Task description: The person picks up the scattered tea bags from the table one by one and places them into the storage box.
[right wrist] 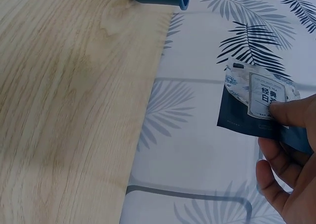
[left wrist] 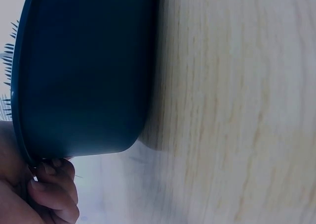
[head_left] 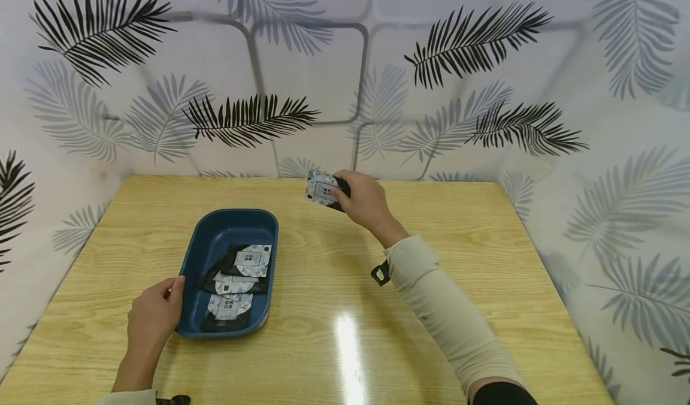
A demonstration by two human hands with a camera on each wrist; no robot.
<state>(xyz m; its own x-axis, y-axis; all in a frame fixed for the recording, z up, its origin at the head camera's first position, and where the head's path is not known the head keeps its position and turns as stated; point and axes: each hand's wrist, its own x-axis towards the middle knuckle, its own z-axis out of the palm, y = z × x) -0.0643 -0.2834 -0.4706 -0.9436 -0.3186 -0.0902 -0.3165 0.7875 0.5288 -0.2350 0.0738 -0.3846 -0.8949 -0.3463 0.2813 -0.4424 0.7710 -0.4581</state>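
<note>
My left hand point(head_left: 154, 314) pinches the left rim of a dark blue plastic basin point(head_left: 229, 220) standing on the table. In the left wrist view the curled fingers point(left wrist: 57, 192) hold the rim of the basin point(left wrist: 89, 75) near its corner. Several black-and-white tea sachets point(head_left: 227, 307) lie overlapping inside. Up and to the right of the basin, my right hand point(head_left: 366, 198) holds one tea sachet point(head_left: 320, 187) above the far part of the table. The right wrist view shows thumb and fingers pinching this sachet point(right wrist: 247, 103), its label reading "WHITE TEA".
The yellow wood-grain table point(head_left: 334, 261) reaches to a backdrop point(head_left: 323, 81) printed with leaves, which also rises at both sides. A bright glare strip lies on the tabletop near the front middle. A dark wrist strap point(head_left: 380, 273) shows beside the right sleeve.
</note>
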